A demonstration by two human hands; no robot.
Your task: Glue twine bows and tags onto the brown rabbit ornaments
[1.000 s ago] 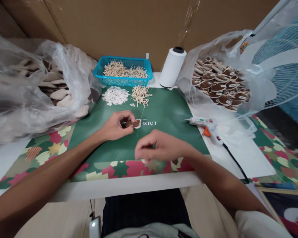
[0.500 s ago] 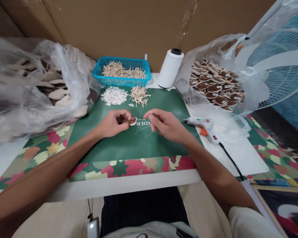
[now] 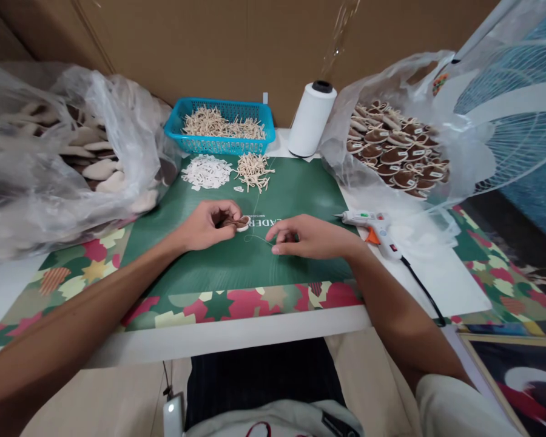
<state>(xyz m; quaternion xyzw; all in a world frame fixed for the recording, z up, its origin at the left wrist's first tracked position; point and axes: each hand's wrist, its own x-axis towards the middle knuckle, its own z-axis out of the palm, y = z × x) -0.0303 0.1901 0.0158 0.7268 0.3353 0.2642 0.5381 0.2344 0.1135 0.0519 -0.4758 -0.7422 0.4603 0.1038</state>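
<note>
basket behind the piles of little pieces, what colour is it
The basket is bright blue with a mesh-like wall, holding tan pieces; it shows best in the head view.

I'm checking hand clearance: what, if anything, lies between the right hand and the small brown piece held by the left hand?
Only bare green mat and a thin thread separate the right hand from the brown piece in the left hand.

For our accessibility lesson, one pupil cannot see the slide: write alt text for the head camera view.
A person's left hand pinches a small brown and white piece on a green mat, while the right hand rests beside it on a thin white thread. A glue gun, a thread spool and a blue basket lie around.
</note>
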